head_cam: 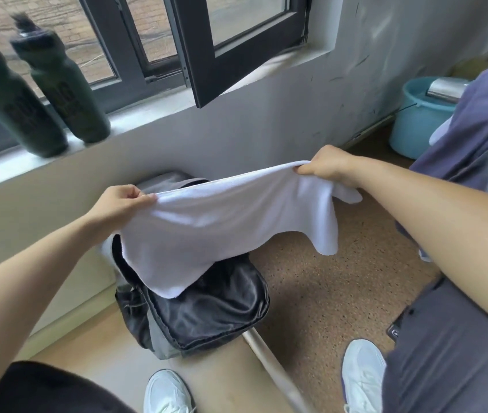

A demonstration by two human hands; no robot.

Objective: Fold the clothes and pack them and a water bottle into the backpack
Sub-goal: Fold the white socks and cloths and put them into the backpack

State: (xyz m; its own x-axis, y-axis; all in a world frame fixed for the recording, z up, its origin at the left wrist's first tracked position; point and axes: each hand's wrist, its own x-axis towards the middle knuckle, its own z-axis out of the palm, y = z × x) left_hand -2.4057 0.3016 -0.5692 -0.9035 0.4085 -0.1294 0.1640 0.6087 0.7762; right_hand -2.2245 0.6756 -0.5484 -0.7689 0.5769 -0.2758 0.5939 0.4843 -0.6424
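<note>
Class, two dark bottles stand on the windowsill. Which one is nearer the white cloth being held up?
The bottle beside the open window frame; the other bottle stands farther from the white cloth, at the picture's left edge.

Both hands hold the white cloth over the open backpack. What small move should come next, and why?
Probably bring the left hand and right hand together to fold the white cloth in half: it hangs spread out, unfolded, over the open backpack.

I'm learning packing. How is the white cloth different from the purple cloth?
The white cloth is stretched between the left hand and right hand; the purple cloth sits bunched, unheld. The white cloth hangs over the backpack; the purple cloth is far right. Neither is packed.
</note>
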